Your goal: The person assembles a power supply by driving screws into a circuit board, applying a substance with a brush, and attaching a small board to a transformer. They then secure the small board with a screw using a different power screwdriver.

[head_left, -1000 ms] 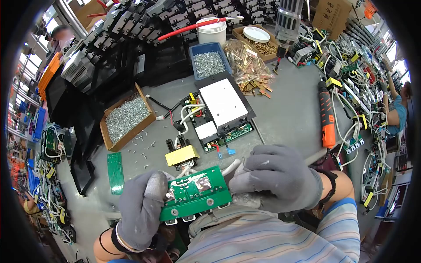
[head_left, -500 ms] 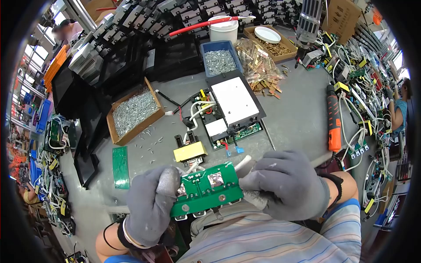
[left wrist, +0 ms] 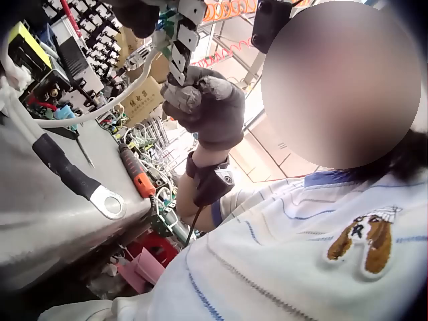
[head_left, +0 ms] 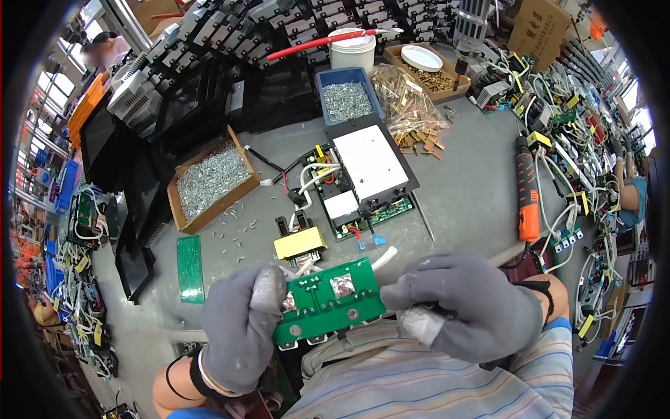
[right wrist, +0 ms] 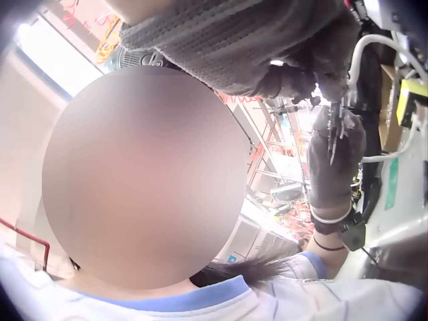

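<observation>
My gloved left hand [head_left: 244, 328] grips the left end of a green circuit board [head_left: 328, 307], thumb across its face. Two shiny solder patches and two round holes show on it. My right hand [head_left: 464, 304] has curled fingers at the board's right edge, with the thumb lower and largely clear of the face. In the left wrist view my right hand [left wrist: 207, 107] meets the end of a row of metal terminals [left wrist: 182, 50]. White cables [head_left: 384, 258] run behind the board; a ring lug [left wrist: 108, 202] hangs on one. The right wrist view partly hides the contact.
Beyond the board are a yellow-wrapped transformer [head_left: 300, 243] and a white-topped assembly [head_left: 370, 162]. Screw boxes [head_left: 183, 227] and a blue bin [head_left: 322, 98] stand farther back. A loose green board [head_left: 190, 269] lies left, an orange-black screwdriver [head_left: 528, 202] right, wired boards beyond.
The head view has shifted since the first frame. My right hand has moved slightly right and turned, with its thumb now lower and more visible. My left hand keeps its grip on the board.
</observation>
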The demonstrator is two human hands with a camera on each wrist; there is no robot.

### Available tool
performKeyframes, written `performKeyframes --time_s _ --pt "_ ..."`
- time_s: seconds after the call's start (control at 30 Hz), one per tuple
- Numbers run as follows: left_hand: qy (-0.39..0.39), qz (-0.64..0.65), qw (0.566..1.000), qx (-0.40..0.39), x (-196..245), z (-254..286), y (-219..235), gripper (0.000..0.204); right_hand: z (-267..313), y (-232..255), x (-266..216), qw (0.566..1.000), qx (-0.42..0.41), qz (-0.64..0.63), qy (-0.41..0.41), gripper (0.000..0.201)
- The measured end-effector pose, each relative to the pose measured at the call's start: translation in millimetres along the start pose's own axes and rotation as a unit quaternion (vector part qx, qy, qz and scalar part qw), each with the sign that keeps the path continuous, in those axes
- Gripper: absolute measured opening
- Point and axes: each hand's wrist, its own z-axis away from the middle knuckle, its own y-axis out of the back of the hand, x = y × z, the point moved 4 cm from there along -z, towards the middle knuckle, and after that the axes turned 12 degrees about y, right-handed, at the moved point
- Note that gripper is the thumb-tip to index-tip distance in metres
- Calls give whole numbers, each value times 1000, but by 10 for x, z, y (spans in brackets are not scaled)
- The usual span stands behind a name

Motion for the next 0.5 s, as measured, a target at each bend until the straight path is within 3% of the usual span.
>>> performKeyframes --time_s 0.03,0.13,0.23,0.27,0.3,0.33,0.37,0.43,0.47,0.5 --pt "-34 -11 999 39 12 13 2 19 1 -2 -5 1000 -1 1 0 25" --pt "-99 -20 995 26 99 -16 20 18 12 8 -42 1000 3 -24 4 25" --pt "-93 0 996 18 137 -12 28 16 14 90 -99 998 -21 55 28 19" --pt "-109 7 994 22 152 -20 54 16 26 245 -100 990 45 134 10 19" --pt "-60 41 997 -16 84 -32 82 20 31 405 -105 971 113 209 -4 20" --pt "-9 70 996 -53 19 -34 90 24 -8 573 10 968 159 193 -32 24" --pt "-19 70 996 -45 31 -14 89 24 -73 750 198 962 203 170 -60 28" --pt "39 71 997 4 -7 13 79 24 -237 951 583 940 103 309 -98 26" --pt "33 54 998 24 -55 20 68 25 -311 1029 737 938 110 315 -96 26" --pt "22 55 998 22 -41 11 99 25 -380 1098 810 938 151 311 -13 24"
